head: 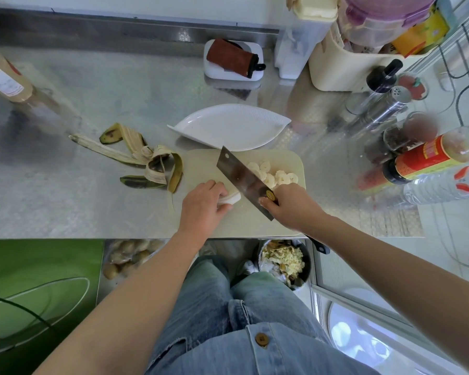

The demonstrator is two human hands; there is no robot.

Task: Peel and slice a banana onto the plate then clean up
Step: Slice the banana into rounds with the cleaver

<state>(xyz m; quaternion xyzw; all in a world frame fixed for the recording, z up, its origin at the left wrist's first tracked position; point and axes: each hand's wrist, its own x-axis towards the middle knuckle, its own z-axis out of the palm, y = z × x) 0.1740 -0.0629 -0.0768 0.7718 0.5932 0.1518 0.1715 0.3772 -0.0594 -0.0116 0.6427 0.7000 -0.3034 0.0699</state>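
Observation:
On the cream cutting board (287, 161) my left hand (205, 205) holds down the last stub of the peeled banana (232, 198). My right hand (291, 204) grips the handle of a cleaver (241, 175), whose wide blade stands just to the right of the stub. Several cut banana slices (275, 174) lie on the board beyond the blade. A white leaf-shaped plate (228, 125) sits behind the board with nothing on it. The banana peel (144, 155) lies spread on the steel counter to the left.
Bottles and spice shakers (417, 155) crowd the counter's right side. A white tray with a rolled brown cloth (233, 59) stands at the back. A tall bottle (3, 74) stands far left. Below the counter edge are a bin of scraps (282, 262) and a bag of potatoes (127, 255).

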